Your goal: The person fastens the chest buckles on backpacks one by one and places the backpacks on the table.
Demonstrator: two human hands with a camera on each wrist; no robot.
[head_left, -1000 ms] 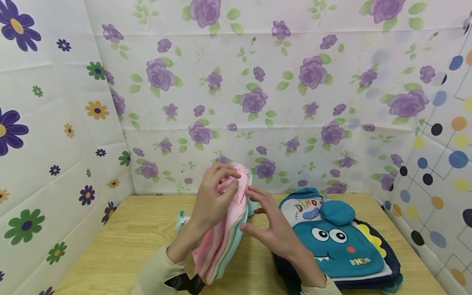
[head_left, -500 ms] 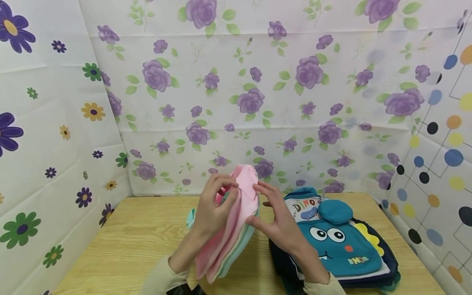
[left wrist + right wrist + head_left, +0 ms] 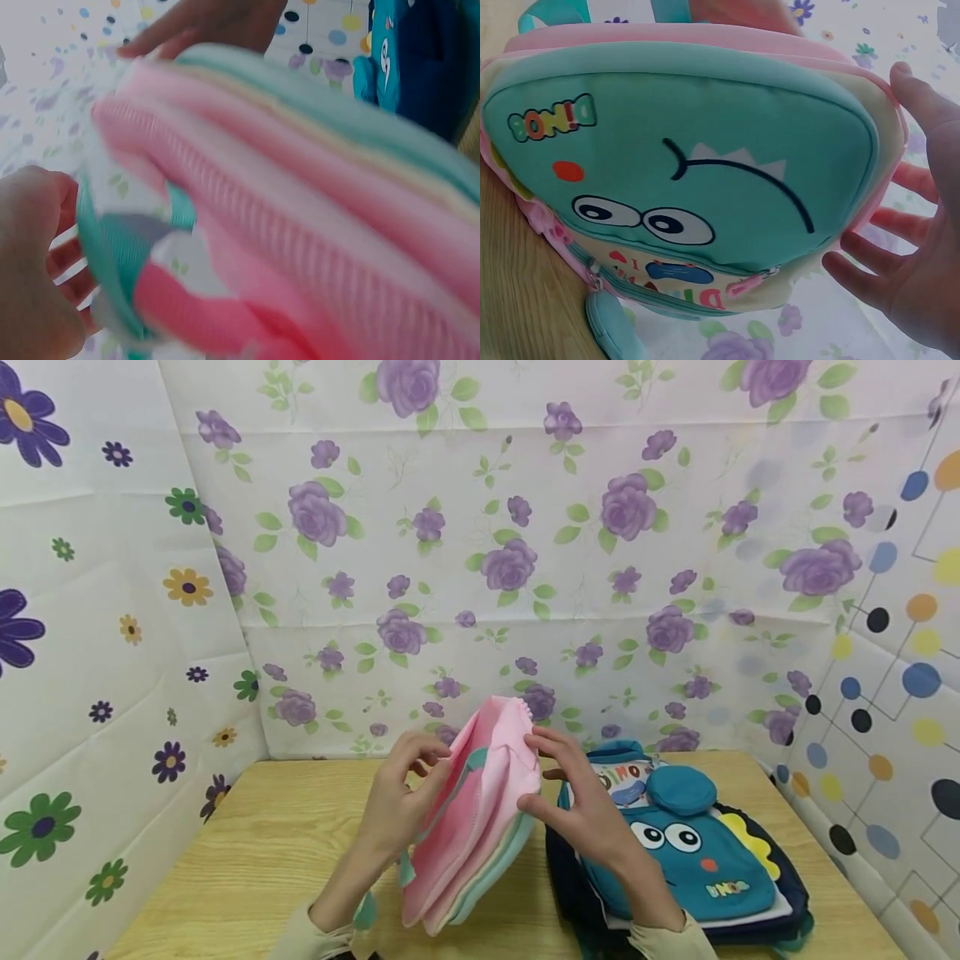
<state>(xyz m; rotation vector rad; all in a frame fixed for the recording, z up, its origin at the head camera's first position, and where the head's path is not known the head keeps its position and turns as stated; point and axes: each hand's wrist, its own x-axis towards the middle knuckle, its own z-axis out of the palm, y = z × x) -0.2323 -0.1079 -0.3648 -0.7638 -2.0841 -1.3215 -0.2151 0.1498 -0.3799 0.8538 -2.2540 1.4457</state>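
Observation:
A pink and mint children's backpack stands tilted on edge over the table, its pink back and teal straps facing left. In the right wrist view its mint front shows a printed dinosaur face with white teeth. My left hand is at the strap side, fingers loosely bent; in the left wrist view they pass behind a teal strap, tips hidden. My right hand touches the backpack's other side with spread fingers, thumb by the front edge. A round mint pouch hangs from the backpack.
A dark blue and teal dinosaur backpack lies on the right of the wooden table, close to my right forearm. A round teal pouch sits on it. Flowered cloth hangs behind the table.
My left hand has moved left from the top of the pink backpack. The backpack has shifted right and turned, showing more of its back and straps. My right hand has followed it rightward.

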